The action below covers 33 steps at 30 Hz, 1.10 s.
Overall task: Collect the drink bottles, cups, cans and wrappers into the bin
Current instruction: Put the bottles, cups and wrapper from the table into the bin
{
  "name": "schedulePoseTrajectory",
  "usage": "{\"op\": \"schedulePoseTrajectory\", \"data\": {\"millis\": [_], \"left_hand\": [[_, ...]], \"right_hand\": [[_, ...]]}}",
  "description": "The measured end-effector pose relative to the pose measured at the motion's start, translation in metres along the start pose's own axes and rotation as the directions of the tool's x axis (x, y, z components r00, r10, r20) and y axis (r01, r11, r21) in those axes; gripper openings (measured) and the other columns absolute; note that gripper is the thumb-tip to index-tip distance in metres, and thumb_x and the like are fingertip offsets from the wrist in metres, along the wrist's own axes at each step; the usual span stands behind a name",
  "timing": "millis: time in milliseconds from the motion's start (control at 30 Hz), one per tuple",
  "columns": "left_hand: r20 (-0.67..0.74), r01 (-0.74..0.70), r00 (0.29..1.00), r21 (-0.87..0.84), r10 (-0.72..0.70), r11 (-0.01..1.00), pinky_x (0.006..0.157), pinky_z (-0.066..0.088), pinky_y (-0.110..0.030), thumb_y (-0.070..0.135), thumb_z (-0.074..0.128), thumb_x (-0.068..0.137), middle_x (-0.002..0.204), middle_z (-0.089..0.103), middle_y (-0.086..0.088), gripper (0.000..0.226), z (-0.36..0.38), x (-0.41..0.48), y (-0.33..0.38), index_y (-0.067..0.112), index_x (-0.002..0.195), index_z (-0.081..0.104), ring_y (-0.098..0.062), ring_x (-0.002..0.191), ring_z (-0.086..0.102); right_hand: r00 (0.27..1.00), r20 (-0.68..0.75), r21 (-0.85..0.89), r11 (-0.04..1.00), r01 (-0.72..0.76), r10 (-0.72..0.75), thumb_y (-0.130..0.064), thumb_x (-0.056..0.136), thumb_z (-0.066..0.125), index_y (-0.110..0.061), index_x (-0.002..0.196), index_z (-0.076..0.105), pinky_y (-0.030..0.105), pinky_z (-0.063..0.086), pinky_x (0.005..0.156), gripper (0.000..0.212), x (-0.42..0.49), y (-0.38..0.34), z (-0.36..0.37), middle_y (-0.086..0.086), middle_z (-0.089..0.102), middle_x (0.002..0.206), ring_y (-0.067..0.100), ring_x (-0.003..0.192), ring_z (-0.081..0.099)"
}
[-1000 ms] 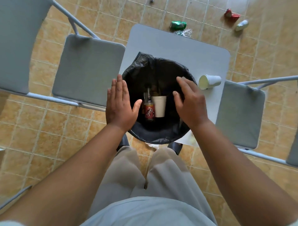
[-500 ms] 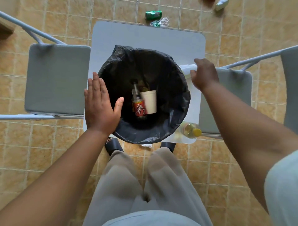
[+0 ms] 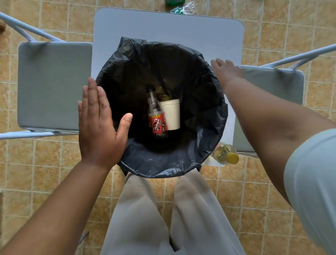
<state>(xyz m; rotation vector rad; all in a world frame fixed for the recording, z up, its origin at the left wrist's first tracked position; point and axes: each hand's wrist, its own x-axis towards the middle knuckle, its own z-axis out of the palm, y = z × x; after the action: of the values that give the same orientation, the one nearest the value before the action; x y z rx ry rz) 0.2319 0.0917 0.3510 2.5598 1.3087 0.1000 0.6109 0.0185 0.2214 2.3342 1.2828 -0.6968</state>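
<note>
Now right hand [image 3: 226, 71] no longer curled, fingers flat beyond the bin [image 3: 163, 167], left hand [image 3: 98, 123] fingers straight, holding nothing

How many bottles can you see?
2. The red-label bottle lies in the bin beside a cup. The yellow-cap bottle is at the near right corner of the table. Others may be hidden.

One black-lined bin [image 3: 163, 163] and one tabletop [image 3: 163, 27] are counted. Two drink bottles are seen: a red-label bottle [image 3: 157, 118] in the bin, a yellow-capped bottle [image 3: 225, 154] on the tabletop's corner. One white cup [image 3: 171, 114] is in there too. Two grey folding chairs are counted, left chair [image 3: 52, 85] and right chair [image 3: 272, 81]. On the floor [image 3: 272, 27], one crinkly clear wrapper [image 3: 182, 9] and one cut-off green thing [image 3: 174, 1] can be made out.
</note>
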Motion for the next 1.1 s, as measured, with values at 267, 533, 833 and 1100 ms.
{"op": "schedulePoseTrajectory", "data": {"millis": [267, 533, 833, 1100], "left_hand": [[-0.009, 0.003, 1.0, -0.013, -0.003, 1.0, 0.125, 0.007, -0.046, 0.05, 0.032, 0.1, 0.166, 0.001, -0.015, 0.077, 0.0, 0.001, 0.001, 0.001, 0.156, 0.012, -0.027, 0.154, 0.001], [0.011, 0.014, 1.0, -0.011, -0.014, 1.0, 0.125, 0.007, -0.046, 0.051, 0.034, 0.1, 0.166, 0.001, -0.015, 0.078, -0.005, 0.001, 0.003, 0.001, 0.156, 0.011, -0.028, 0.154, 0.001], [0.072, 0.021, 0.997, 0.027, -0.023, 0.999, 0.125, 0.005, -0.045, 0.055, 0.03, 0.099, 0.167, -0.003, -0.013, 0.08, -0.008, 0.001, 0.003, 0.003, 0.157, 0.008, -0.028, 0.154, -0.002], [0.115, 0.03, 0.993, 0.046, -0.035, 0.998, 0.125, 0.004, -0.045, 0.055, 0.028, 0.099, 0.167, -0.005, -0.012, 0.08, -0.01, 0.002, 0.003, 0.004, 0.157, 0.006, -0.028, 0.154, -0.003]], "right_hand": [[0.992, -0.121, 0.047, 0.998, -0.034, 0.04, 0.004, 0.081, 0.064, -0.018, 0.146, 0.032, 0.059, 0.044, 0.095, 0.076, -0.013, 0.005, 0.011, 0.022, 0.045, 0.133, 0.046, 0.12, 0.046], [0.768, -0.532, 0.675, 0.727, 0.13, 0.357, -0.048, 0.081, 0.076, -0.013, 0.15, 0.03, 0.037, 0.049, 0.091, 0.09, -0.122, 0.003, -0.048, 0.014, 0.06, 0.128, 0.031, 0.113, 0.058], [0.718, -0.634, 0.724, 0.547, 0.42, 0.287, -0.04, 0.083, 0.079, -0.001, 0.15, 0.03, 0.024, 0.05, 0.095, 0.092, -0.251, -0.096, -0.081, 0.02, 0.056, 0.138, 0.028, 0.118, 0.061], [0.918, -0.38, 0.621, 0.767, 0.16, 0.116, -0.03, 0.095, 0.066, -0.008, 0.157, 0.022, 0.036, 0.041, 0.109, 0.079, -0.234, -0.134, -0.045, 0.014, 0.04, 0.154, 0.029, 0.139, 0.044]]}}
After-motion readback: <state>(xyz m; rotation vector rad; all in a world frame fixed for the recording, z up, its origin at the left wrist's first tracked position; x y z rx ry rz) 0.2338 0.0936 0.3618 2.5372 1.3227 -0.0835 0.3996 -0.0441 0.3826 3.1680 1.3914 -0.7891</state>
